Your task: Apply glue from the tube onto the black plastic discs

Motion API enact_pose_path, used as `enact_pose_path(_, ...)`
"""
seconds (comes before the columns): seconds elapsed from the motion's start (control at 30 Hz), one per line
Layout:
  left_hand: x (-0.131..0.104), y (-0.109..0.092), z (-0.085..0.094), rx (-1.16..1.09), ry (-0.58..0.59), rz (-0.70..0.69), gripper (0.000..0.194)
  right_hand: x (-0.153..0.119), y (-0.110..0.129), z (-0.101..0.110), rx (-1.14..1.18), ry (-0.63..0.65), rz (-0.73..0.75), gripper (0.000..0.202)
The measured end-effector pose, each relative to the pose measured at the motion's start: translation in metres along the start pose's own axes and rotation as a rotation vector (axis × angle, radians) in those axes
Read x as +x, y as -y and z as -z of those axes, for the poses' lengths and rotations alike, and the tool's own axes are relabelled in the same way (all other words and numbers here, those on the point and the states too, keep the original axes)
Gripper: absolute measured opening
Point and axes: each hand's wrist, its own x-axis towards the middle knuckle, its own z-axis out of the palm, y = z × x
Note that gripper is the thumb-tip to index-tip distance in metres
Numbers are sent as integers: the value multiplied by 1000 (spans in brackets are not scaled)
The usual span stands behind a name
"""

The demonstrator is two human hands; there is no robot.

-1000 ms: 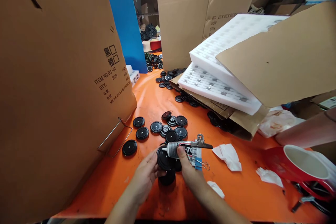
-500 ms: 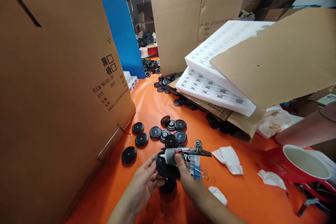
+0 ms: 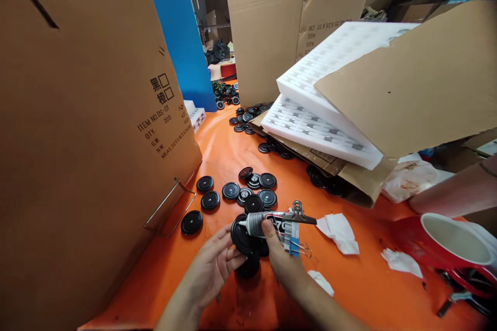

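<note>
My left hand grips a round black disc by its left and lower edge, tilted above the orange table. In my right hand is a grey and black glue tube, its white nozzle pointing left over the disc's face. A metal bulldog clip and a blue binder clip are fixed at the tube's rear end. Beneath the held disc stands another dark round piece. Several black discs lie just beyond my hands.
A large cardboard box rises at the left, with a wire stand beside it. White foam trays lean on cardboard at the right. Crumpled tissues and a red mug are at the right.
The view has shifted slightly. Both hands remain on the disc and the tube, with the nozzle still over the disc's upper part.
</note>
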Motion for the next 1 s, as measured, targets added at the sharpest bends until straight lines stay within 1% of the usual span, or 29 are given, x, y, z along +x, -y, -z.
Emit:
enact_pose_path(0.07, 0, 0, -1, 16, -35, -5, 28, 0, 1, -1, 7, -9, -3, 36)
enact_pose_path(0.13, 0, 0, -1, 42, -44, 7, 30, 0, 2, -1, 19, -8, 0, 36)
enact_pose_path(0.23, -1, 0, 0, 22, -1, 23, 38, 0, 1, -1, 34, 0, 13, 34)
enact_pose_path(0.3, -1, 0, 0, -14, 7, 5, 35, -1, 0, -1, 29, 3, 15, 33)
enact_pose_path(0.37, -1, 0, 1, -15, -22, -13, 29, -1, -1, -1, 20, 13, 21, 33)
enact_pose_path(0.4, -1, 0, 1, -3, -39, -14, 29, -1, -2, -1, 20, 22, 24, 34)
enact_pose_path(0.47, -1, 1, 1, 15, -45, -4, 34, -1, -4, 0, 26, 41, 18, 34)
enact_pose_path(0.53, -2, 1, 2, 1, -14, 3, 42, -2, -6, 0, 32, 32, 6, 35)
enact_pose_path(0.57, -2, 1, 1, -14, 2, -1, 42, -1, -7, 0, 30, 24, 3, 36)
enact_pose_path(0.63, -1, 2, 1, -34, 6, -21, 34, -1, -7, 0, 27, 1, 6, 37)
enact_pose_path(0.7, -1, 3, 0, -26, -15, -37, 28, -1, -7, 0, 30, -2, 6, 37)
enact_pose_path(0.77, -1, 2, 0, 5, -24, -34, 30, -2, -5, 0, 29, 11, 3, 35)
enact_pose_path(0.87, -2, 2, 1, 36, -4, -12, 41, -2, -4, 1, 25, 35, 7, 32)
enact_pose_path(0.9, -2, 2, 1, 32, 2, -12, 41, -2, -4, 2, 25, 34, 9, 31)
enact_pose_path(1.0, -3, 2, -1, 19, -4, -25, 35, -2, -6, 1, 27, 30, 7, 30)
